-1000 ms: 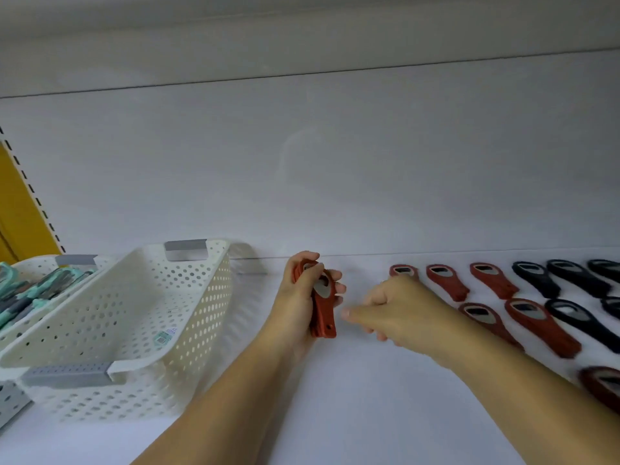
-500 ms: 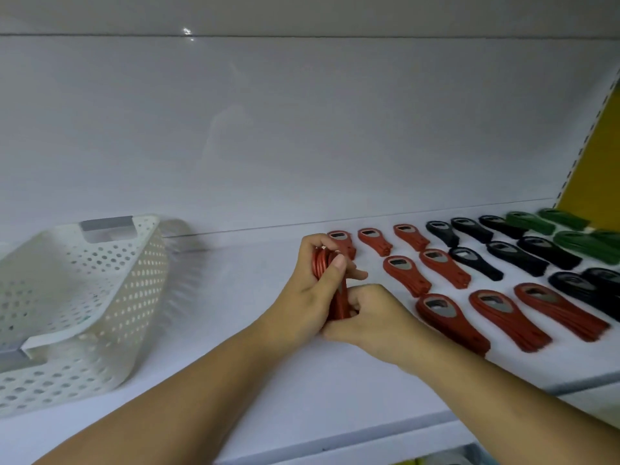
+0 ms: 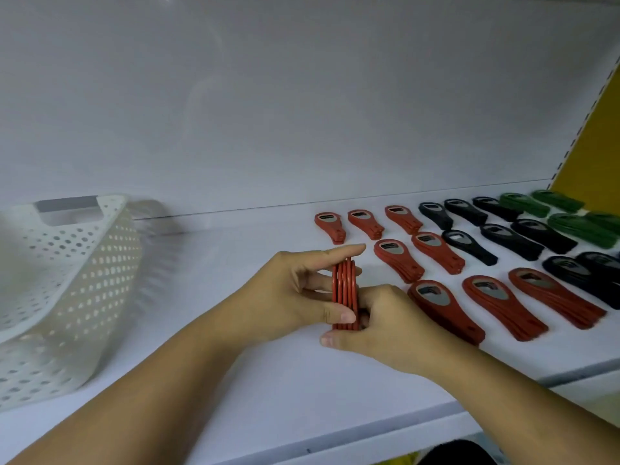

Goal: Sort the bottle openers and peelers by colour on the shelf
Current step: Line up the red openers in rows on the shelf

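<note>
Fingers (image 3: 342,254) of the left hand (image 3: 285,297) wrap a stack of red bottle openers (image 3: 344,293) held on edge over the shelf (image 3: 268,380). The forefinger lies straight along the stack's top, the thumb presses its near end, and the other fingers curl behind. The right hand (image 3: 385,320) closes on the same stack from 3 o'clock, fingers curled at its side. Whether the stack's lower edge touches the shelf cannot be told.

The step in hand looks like squaring the stack before laying it down. To do it well, hold the squeeze even from both sides and level the edges, since thin flat openers on edge may fan or slip if the grip slackens. The bare patch under the hands seems the fitting slot, at 9 o'clock of the nearest of the laid red piles (image 3: 443,307), so the reds stay together. Lay it flat, metal face up and handle toward the front, to match its neighbours.

With the stack as the dial's centre, red piles run from 1 to 3 o'clock. Black openers (image 3: 523,236) lie beyond them at 2 o'clock, and green openers (image 3: 570,223) sit farthest out, by a yellow upright (image 3: 597,129). A white perforated basket (image 3: 84,263), blurred and tilted, stands at 9 o'clock, and its contents cannot be told. A plain white back panel (image 3: 302,112) fills 12 o'clock. No peelers show.
</note>
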The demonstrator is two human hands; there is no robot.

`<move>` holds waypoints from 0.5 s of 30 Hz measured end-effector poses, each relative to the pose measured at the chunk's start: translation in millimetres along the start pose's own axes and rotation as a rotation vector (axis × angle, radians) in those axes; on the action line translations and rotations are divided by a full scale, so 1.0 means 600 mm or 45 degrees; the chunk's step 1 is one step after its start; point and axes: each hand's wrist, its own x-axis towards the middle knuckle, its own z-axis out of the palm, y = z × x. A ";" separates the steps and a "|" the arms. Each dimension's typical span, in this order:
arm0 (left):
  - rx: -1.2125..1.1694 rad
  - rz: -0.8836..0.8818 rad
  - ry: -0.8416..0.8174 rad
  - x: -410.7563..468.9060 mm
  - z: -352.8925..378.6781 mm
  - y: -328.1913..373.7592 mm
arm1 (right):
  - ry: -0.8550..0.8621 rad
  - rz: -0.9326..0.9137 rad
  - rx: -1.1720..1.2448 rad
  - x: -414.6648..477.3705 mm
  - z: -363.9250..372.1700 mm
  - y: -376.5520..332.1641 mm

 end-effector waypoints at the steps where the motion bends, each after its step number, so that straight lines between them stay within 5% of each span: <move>1: -0.008 -0.008 0.022 0.000 0.001 0.001 | -0.007 0.005 -0.032 0.002 0.001 0.000; 7: 0.005 -0.020 0.067 0.000 -0.001 0.006 | -0.016 0.021 -0.103 0.003 0.002 0.000; 15: -0.034 0.006 0.083 0.003 -0.004 -0.001 | -0.051 0.097 0.184 0.000 -0.008 0.019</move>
